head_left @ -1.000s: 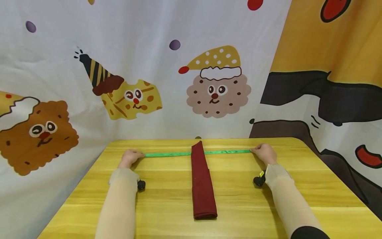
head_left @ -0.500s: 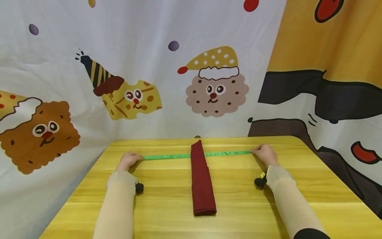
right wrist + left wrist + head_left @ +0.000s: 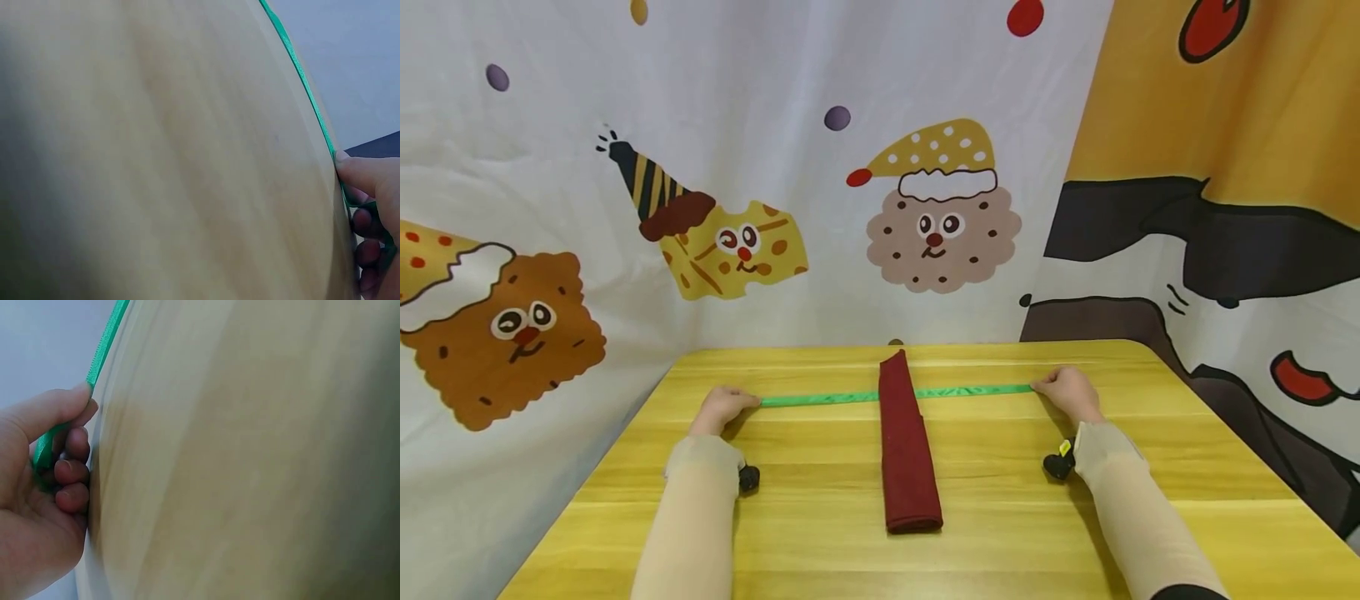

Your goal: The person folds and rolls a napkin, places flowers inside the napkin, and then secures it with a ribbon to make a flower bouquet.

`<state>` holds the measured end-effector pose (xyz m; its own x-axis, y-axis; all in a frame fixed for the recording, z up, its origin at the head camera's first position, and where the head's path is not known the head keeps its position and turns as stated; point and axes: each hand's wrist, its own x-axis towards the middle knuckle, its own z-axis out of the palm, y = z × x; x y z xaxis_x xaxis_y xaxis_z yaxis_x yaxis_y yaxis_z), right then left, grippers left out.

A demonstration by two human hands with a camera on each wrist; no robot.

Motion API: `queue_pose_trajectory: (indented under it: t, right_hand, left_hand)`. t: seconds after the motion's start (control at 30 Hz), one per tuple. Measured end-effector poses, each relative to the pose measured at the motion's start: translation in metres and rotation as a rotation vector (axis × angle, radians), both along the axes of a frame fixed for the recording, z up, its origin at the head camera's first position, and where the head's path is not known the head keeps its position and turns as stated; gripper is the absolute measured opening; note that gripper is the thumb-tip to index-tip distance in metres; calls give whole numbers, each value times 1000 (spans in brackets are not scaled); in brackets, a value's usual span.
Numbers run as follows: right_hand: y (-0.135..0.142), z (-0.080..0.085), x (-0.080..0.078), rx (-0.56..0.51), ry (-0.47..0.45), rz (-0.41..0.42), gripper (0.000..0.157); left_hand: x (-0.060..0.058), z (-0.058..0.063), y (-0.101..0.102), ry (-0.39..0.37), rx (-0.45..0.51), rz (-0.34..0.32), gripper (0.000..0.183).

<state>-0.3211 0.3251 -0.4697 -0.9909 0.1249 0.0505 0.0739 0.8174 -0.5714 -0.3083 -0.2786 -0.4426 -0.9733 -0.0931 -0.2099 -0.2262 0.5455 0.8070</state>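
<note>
A green ribbon stretches across the far part of the table in the head view. It passes beneath a long, narrow, folded dark red cloth, which hides its middle. My left hand pinches the ribbon's left end between thumb and index finger. In the left wrist view, a loose tail of ribbon runs into the palm, the other fingers curled. At the opposite end my right hand pinches the ribbon likewise, and the right wrist view shows green ribbon running up from the thumb. Neither hand touches the cloth.
The table has a yellow wood-grain top with rounded far corners. Behind it hangs a white curtain printed with cartoon biscuits and cheese. A small black camera sits at the right wrist and another at the left.
Both hands have shifted slightly toward me with the ribbon still stretched between them. The ribbon now crosses the cloth a little farther from its far tip. The head view has shifted slightly.
</note>
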Motion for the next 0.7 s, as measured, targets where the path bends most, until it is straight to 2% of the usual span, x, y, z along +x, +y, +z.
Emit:
queue_pose_trajectory:
  t: [0.27, 0.47, 0.7]
  right_hand:
    - [1, 1, 10, -9, -3, 15, 31]
    - [2, 0, 15, -9, -19, 12, 32]
    - [-2, 3, 22, -10, -29, 27, 31]
  left_hand:
    - [8, -3, 0, -3, 41, 17, 18]
    - [12, -7, -1, 18, 38, 4, 15]
    - [18, -8, -5, 25, 66, 12, 24]
